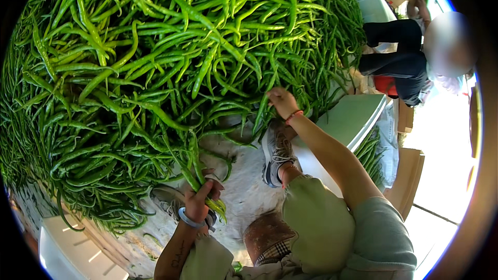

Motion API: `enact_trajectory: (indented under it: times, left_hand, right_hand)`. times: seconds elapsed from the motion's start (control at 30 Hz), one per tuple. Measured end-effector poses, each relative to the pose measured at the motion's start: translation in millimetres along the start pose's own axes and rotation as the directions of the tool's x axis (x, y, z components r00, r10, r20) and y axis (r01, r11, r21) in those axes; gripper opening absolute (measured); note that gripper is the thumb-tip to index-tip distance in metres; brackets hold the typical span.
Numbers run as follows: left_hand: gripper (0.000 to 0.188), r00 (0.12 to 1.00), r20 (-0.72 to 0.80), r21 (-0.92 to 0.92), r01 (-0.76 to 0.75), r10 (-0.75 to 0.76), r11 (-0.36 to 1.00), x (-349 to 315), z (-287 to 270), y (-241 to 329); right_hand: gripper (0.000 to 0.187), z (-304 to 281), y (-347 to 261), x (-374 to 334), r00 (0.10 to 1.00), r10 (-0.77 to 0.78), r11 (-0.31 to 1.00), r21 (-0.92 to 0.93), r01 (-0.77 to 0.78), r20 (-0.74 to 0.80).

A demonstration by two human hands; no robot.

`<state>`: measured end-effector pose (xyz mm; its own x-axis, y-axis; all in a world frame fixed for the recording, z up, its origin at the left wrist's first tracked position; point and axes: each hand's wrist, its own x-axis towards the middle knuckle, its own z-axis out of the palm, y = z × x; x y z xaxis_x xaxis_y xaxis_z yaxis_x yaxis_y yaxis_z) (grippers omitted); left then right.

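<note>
A large heap of long green chili peppers spreads across the far side and the left. My left hand, with a pale bangle at its wrist, is closed round a few green chili peppers. They stick out past both sides of the fist, and something whitish shows by the fingers. At the heap's near right edge is my right hand, a red cord on its wrist. Its fingers are curled in beside some peppers; whether one is pinched between them is hidden.
A pale cloth covers the ground under my shoes. On the right stands a white foam box, with more peppers and a cardboard box beside it. Another white box is at lower left. A person sits at upper right.
</note>
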<state>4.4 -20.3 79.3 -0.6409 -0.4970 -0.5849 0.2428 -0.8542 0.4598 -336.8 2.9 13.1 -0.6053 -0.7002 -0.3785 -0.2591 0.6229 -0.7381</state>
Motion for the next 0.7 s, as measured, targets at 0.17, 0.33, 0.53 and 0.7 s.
enact_trajectory:
  times: [0.17, 0.33, 0.53, 0.7]
  left_hand:
    - [0.039, 0.999, 0.001, 0.158, 0.033, -0.033, 0.987, 5, -13, -3]
    - [0.046, 0.98, 0.102, -0.12, 0.18, -0.168, 0.976, 25, 31, 1]
    - [0.041, 0.903, 0.161, -0.002, 0.405, -0.399, 0.914, 19, 9, -5]
    - [0.049, 0.911, 0.24, -0.018, 0.348, -0.334, 0.937, 18, 20, 1]
  right_hand:
    - [0.025, -8, -60, -32, 0.995, 0.025, 0.935, 0.349, -0.059, 0.1]
    - [0.024, 30, -94, -100, 0.747, -0.097, 0.993, 0.11, 0.032, 0.658]
    - [0.026, 22, -99, -82, 0.744, -0.461, 0.777, -0.185, 0.601, 0.484]
    - [0.049, -43, -55, 6, 0.889, -0.453, 0.515, -0.794, 0.323, 0.068]
